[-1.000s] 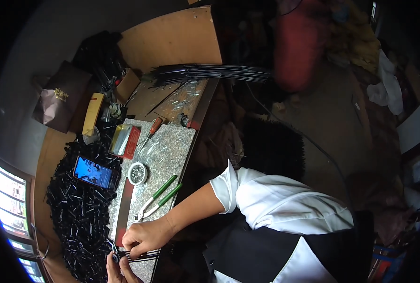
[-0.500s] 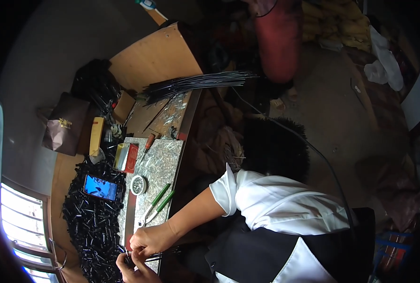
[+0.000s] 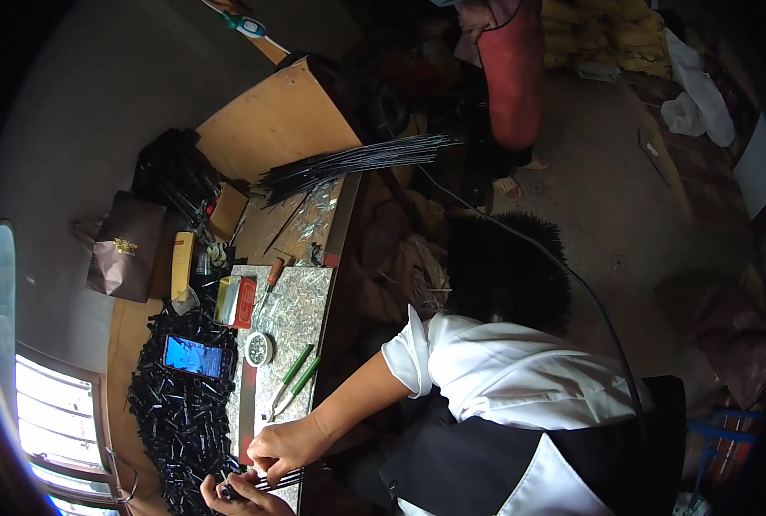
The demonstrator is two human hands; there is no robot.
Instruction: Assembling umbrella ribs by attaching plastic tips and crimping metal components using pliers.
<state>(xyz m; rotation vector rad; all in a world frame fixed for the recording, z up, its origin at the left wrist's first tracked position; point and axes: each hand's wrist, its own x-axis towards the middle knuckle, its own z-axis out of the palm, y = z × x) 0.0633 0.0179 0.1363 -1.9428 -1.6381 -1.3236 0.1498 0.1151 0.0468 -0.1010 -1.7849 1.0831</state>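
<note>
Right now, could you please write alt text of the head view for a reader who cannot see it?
Both hands, the right hand and the left hand, pinch thin black rods at the near end of a metal-topped bench. A heap of short black pieces with a lit phone lies alongside.

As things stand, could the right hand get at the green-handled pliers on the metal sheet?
Probably yes. The right hand is busy pinching thin black rods together with the left hand, but the green-handled pliers lie just beyond it on the metal sheet, with nothing between them.
</note>
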